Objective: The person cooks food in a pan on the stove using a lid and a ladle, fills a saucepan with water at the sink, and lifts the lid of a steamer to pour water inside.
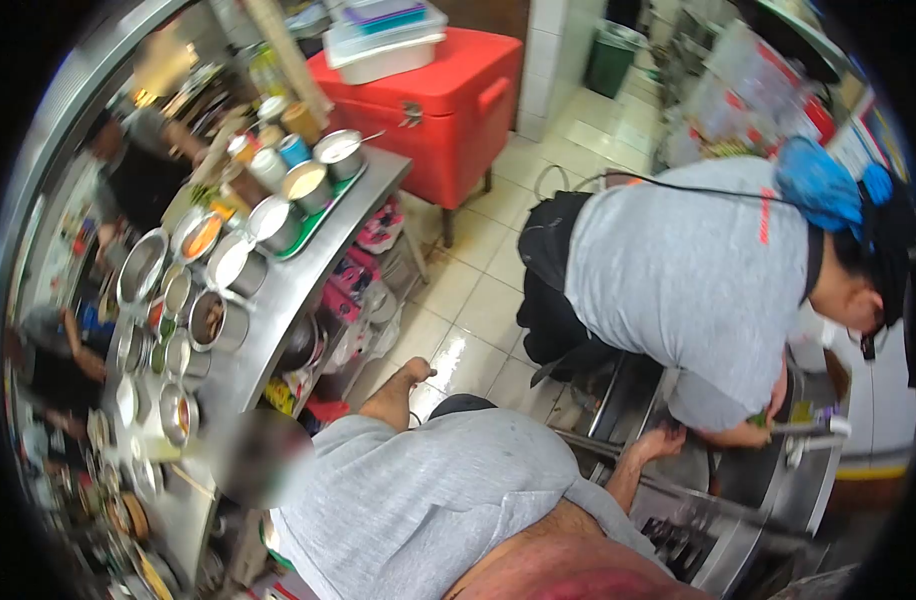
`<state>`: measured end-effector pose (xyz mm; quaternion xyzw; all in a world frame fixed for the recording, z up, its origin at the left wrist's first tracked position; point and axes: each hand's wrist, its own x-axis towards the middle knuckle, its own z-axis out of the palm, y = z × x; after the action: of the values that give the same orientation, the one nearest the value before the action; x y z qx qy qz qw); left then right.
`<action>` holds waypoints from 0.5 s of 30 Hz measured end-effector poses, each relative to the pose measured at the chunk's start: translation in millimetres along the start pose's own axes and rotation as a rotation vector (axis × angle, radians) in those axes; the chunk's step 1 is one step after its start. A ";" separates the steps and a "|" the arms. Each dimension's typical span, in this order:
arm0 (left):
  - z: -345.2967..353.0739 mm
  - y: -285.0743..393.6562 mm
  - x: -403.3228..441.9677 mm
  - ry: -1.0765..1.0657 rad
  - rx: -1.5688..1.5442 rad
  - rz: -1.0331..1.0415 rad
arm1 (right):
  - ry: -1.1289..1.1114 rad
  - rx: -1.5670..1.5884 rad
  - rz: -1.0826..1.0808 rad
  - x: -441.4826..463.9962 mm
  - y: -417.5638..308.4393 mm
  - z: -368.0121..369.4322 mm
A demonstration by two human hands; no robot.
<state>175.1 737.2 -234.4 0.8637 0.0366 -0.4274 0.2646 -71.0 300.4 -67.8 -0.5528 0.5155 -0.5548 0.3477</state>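
Observation:
My left hand (418, 371) hangs over the tiled floor, right of the steel counter. Nothing shows in it; its fingers look loose and a little apart. On the other side of my grey shirt (428, 480), my right hand (662, 441) is open with bent fingers and nothing visible in it. It is beside the steel sink area, close to a co-worker's grey sleeve. That co-worker (678, 250) leans over the sink basin (748, 465), and their hands (746, 434) are by something small and green.
The steel counter (268, 350) on the left carries several pots and bottles. A red cooler (428, 110) with stacked plastic boxes (386, 52) stands at its far end. A green bin (612, 62) is further back. A blurred dark round shape (258, 460) borders the counter. More people are at left.

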 end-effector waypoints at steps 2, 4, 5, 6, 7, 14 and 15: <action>-0.9 -1.4 -1.6 0.055 -0.014 -0.003 | 0.001 -0.152 -0.063 -2.1 -16.6 0.4; 4.4 -0.5 0.8 -0.019 0.072 -0.088 | -0.021 -0.119 -0.064 -7.4 -13.5 1.7; 6.7 -2.1 2.4 0.010 0.067 -0.088 | -0.001 -0.090 -0.054 -5.6 -8.3 1.6; 8.8 -1.2 0.0 0.025 0.068 -0.080 | -0.029 -0.131 -0.090 1.7 9.2 1.1; 6.2 0.7 0.8 0.045 0.073 -0.069 | -0.042 -0.116 -0.093 2.3 10.2 3.2; -12.1 18.4 -2.3 0.054 0.110 0.002 | -0.101 -0.211 -0.059 -3.8 -8.9 -1.2; -15.5 17.5 -0.1 0.051 0.100 0.002 | -0.097 -0.223 -0.042 -2.1 -2.9 -0.8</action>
<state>191.2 729.7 -219.2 0.8865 0.0211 -0.4063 0.2205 -70.9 303.2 -65.5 -0.6250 0.5449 -0.4737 0.2968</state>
